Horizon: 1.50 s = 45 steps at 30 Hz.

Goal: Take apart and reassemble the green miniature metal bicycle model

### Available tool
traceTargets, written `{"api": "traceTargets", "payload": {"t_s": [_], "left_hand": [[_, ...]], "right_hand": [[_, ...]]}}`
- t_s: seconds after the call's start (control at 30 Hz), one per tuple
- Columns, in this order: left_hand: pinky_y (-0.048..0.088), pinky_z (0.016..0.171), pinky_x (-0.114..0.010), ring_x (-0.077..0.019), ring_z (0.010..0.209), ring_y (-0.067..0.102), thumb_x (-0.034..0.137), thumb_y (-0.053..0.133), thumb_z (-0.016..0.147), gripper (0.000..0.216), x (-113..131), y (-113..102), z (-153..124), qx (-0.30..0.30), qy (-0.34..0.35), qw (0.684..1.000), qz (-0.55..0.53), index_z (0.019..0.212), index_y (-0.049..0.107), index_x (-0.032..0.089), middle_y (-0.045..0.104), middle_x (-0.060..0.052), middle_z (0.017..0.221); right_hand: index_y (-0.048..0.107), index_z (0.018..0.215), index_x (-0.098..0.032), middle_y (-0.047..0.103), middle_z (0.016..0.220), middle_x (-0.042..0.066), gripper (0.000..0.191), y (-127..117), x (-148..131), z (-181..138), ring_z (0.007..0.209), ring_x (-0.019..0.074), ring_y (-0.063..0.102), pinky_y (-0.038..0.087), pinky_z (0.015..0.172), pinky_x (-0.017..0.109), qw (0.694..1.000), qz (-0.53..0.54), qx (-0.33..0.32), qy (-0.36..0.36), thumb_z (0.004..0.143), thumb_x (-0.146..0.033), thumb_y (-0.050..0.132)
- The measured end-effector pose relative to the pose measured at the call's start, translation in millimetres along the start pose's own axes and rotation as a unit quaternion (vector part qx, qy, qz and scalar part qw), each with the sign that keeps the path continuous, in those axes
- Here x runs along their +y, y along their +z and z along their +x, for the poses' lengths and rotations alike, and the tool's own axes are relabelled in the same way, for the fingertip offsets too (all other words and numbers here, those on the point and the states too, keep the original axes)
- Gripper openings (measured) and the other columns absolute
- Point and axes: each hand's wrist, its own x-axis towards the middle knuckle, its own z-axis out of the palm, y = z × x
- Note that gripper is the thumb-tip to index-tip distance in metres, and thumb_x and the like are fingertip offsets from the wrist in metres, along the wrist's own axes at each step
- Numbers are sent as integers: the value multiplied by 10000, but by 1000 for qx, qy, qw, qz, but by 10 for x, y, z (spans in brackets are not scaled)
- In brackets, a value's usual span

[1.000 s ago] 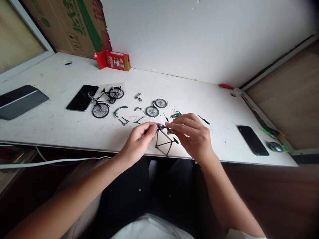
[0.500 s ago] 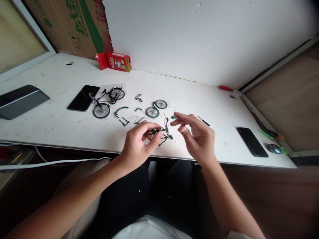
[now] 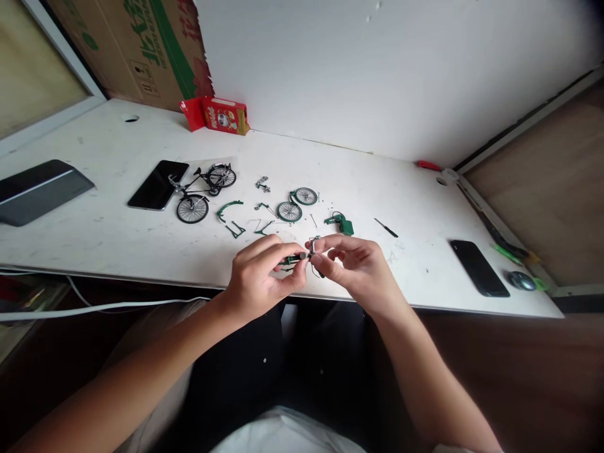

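Observation:
My left hand (image 3: 262, 274) is closed round a small green model bicycle frame (image 3: 295, 258), held just above the near edge of the white table (image 3: 94, 226). My right hand (image 3: 352, 264) pinches the silver handlebar end of that frame, fingertips meeting those of the left. Most of the frame is hidden by my fingers. Just beyond my hands lie two green wheels (image 3: 296, 204), green mudguard pieces (image 3: 228, 209), a green part (image 3: 340, 223) and a small screwdriver (image 3: 385, 228).
A finished black model bicycle (image 3: 204, 190) stands beside a black phone (image 3: 158, 184) at the left. Another phone (image 3: 479, 267) and a mouse (image 3: 520, 279) lie at the right. A red box (image 3: 219, 116) and a cardboard box (image 3: 127, 44) sit at the back; a dark tablet (image 3: 40, 189) is far left.
The frame has been turned from hanging down to lying flat in my left hand. My right hand let go half a second ago and has now closed on the handlebar end again.

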Motion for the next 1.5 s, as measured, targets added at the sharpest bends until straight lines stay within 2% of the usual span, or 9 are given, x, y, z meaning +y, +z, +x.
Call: {"api": "traceTargets", "payload": {"t_s": [0.13, 0.33, 0.57, 0.7, 0.83, 0.97, 1.1, 1.27, 1.5], "left_hand": [[473, 573, -216, -103, 614, 582, 129, 773, 922, 92, -23, -15, 9, 0, 17, 1000, -8, 1013, 763, 122, 726, -45, 799], [490, 611, -244, -111, 601, 546, 119, 766, 925, 119, -33, -34, 16, -3, 39, 999, -6, 1044, 763, 131, 726, -47, 789], [499, 612, -220, -105, 620, 585, 124, 775, 919, 98, -20, -61, 39, -2, 40, 999, -24, 1016, 766, 128, 727, -47, 802], [451, 560, -208, -81, 582, 521, 150, 785, 925, 80, -11, -68, 42, -11, -3, 998, -69, 991, 793, 106, 725, -45, 791], [405, 519, -199, -72, 583, 510, 188, 782, 940, 87, 1, -85, 53, -44, -86, 987, -131, 977, 819, 119, 706, -22, 776], [402, 526, -202, -79, 613, 524, 200, 779, 947, 81, 19, -108, 74, -70, -160, 966, -191, 945, 826, 135, 687, -10, 764], [400, 537, -218, -94, 629, 534, 235, 791, 950, 108, 12, -129, 79, -82, -204, 945, -244, 916, 832, 141, 657, -8, 729], [363, 509, -223, -97, 619, 503, 249, 816, 929, 97, -43, -147, 80, -103, -246, 909, -321, 933, 845, 157, 647, -11, 732], [389, 512, -221, -89, 588, 479, 208, 786, 927, 82, 0, -187, 147, -67, -173, 954, -235, 942, 844, 151, 615, 2, 695]], "right_hand": [[827, 976, -308, 792, 991, 14, 82, 24, 59, 9, 998, 219, 699, 542, 866, 407, 998, -16, 8, -62, 895, -301, 843], [852, 983, -340, 795, 918, 1, 172, 37, 98, 8, 1041, 242, 649, 494, 1075, 506, 987, -57, 36, -143, 874, -207, 841], [853, 1029, -338, 821, 932, 0, 187, 29, 67, 6, 1023, 257, 658, 516, 1055, 540, 981, -83, 29, -175, 888, -217, 838], [850, 1062, -325, 818, 932, 0, 200, -2, -2, -2, 968, 247, 652, 531, 1014, 527, 967, -136, 24, -213, 899, -209, 840], [847, 1093, -312, 805, 928, 13, 201, -52, -79, 0, 988, 259, 641, 555, 969, 511, 950, -189, 16, -248, 913, -222, 842], [833, 1143, -296, 800, 926, 25, 258, -104, -130, 40, 1040, 274, 638, 568, 932, 491, 919, -248, 8, -306, 908, -190, 849], [802, 1236, -318, 828, 963, 9, 391, -165, -167, 89, 1078, 285, 647, 585, 891, 473, 865, -300, -2, -402, 890, -144, 857], [710, 1436, -386, 850, 1197, -25, 644, -229, -239, 73, 1092, 268, 691, 613, 810, 435, 812, -363, -38, -456, 885, -82, 849], [709, 1451, -387, 845, 1239, 3, 667, -219, -248, 64, 1052, 255, 773, 686, 823, 455, 833, -313, -27, -456, 881, -76, 860]]}}
